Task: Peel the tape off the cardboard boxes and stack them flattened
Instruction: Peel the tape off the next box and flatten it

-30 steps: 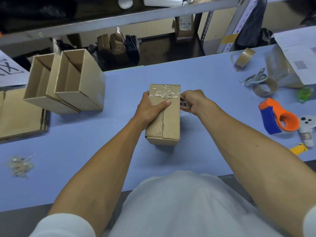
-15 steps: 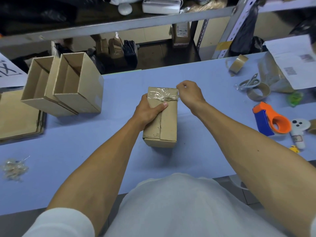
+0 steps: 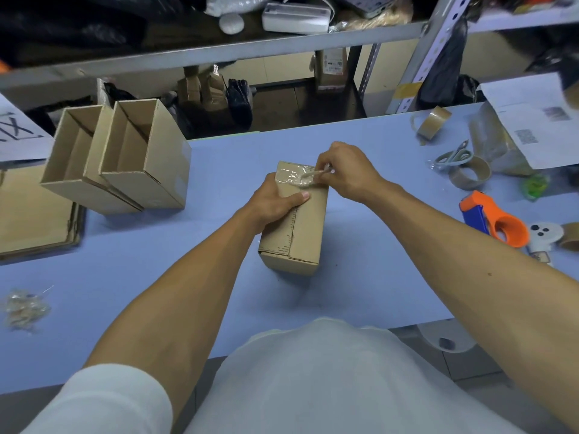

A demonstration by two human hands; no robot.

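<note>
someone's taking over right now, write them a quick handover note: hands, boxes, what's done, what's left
Left hand grips the closed cardboard box mid-table, steadying it.
Right hand pinches the clear tape at the box's far end, partly lifted.
Two open boxes stand at left, not flattened; flattened cardboard lies at the far left edge.
Peeled tape wad lies near left.
Left: finish the peel, flatten all three boxes, stack them.

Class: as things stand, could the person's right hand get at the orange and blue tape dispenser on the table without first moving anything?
Probably yes. The tape dispenser lies in the open on the right, nothing between it and the right hand. But that hand is pinching the clear tape and must let go first.
</note>
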